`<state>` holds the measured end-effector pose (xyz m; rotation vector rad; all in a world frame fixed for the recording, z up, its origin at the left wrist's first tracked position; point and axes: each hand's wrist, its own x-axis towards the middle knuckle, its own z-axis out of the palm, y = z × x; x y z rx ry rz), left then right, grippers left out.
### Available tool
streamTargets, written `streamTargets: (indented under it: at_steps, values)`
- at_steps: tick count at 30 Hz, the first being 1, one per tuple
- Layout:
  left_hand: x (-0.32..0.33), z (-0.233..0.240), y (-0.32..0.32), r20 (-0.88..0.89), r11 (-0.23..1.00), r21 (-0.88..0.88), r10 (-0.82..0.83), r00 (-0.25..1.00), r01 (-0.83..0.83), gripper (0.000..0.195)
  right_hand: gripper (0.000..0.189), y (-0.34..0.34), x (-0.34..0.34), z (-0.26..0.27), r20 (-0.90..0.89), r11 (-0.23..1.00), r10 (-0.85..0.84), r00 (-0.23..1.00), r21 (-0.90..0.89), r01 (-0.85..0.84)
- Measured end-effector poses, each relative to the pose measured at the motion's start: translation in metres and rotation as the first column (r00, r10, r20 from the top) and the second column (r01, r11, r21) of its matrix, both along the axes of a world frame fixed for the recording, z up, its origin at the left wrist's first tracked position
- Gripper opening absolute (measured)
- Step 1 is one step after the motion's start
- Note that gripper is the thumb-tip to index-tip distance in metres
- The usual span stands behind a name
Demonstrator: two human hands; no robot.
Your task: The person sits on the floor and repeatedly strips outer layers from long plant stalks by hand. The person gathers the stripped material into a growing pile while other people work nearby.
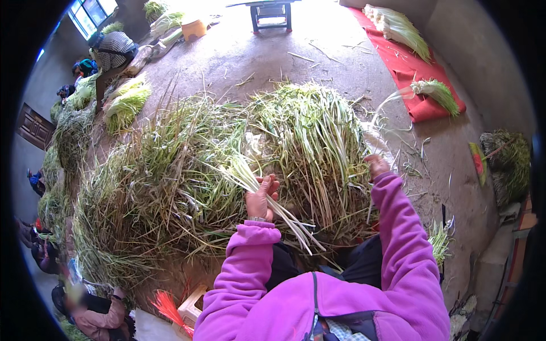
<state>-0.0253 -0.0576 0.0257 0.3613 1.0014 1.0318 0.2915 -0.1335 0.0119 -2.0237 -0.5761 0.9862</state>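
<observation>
Long thin green stalks with pale lower ends, a small bunch (290, 217), are gripped in my left hand (261, 199), in front of my lap. Leafy tops of the bunch point up and left, and the pale stems hang towards my legs. My right hand (377, 166) is at the right edge of a large heap of green and dried stalks (324, 140); its fingers are curled, and whether they hold anything is too small to tell. A strip of clear plastic (379, 136) lies just beyond it.
More tangled stalks (162, 187) spread to the left. Tied bundles (399, 30) lie on a red cloth (405, 81) at upper right. Red strips (170, 309) and a plastic stool (194, 304) are at lower left. Other people (113, 47) sit along the left side. A low table (271, 13) stands ahead.
</observation>
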Motion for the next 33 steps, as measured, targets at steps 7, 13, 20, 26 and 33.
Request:
streamTargets:
  at_steps: [7, 13, 20, 26, 33]
  values:
    - [0.004, -0.01, -0.001, -0.017, 0.996, -0.031, -0.086, 0.996, 0.086, 0.021, 0.046, -0.013, -0.04, -0.036, 0.397, 0.786, 0.541, 0.741, -0.553, -0.277]
    - [0.011, -0.007, -0.004, -0.012, 0.99, -0.006, -0.14, 0.99, 0.14, 0.013, 0.05, -0.019, -0.056, -0.011, 0.763, 0.884, 0.459, 0.456, -0.442, -0.15]
    - [0.015, -0.004, -0.006, -0.045, 0.991, 0.098, -0.091, 0.995, 0.095, 0.028, 0.023, 0.016, -0.096, -0.026, 0.338, 0.955, 0.289, 0.896, -0.043, -0.292]
    - [0.011, -0.018, 0.001, -0.008, 0.995, 0.047, -0.089, 0.996, 0.089, 0.023, 0.022, 0.024, -0.104, -0.084, 0.483, 0.882, 0.443, 0.755, -0.384, -0.272]
    - [0.013, -0.011, 0.0, 0.003, 0.991, 0.022, -0.131, 0.991, 0.131, 0.024, 0.021, 0.024, -0.101, -0.084, 0.464, 0.87, 0.455, 0.76, -0.412, -0.27]
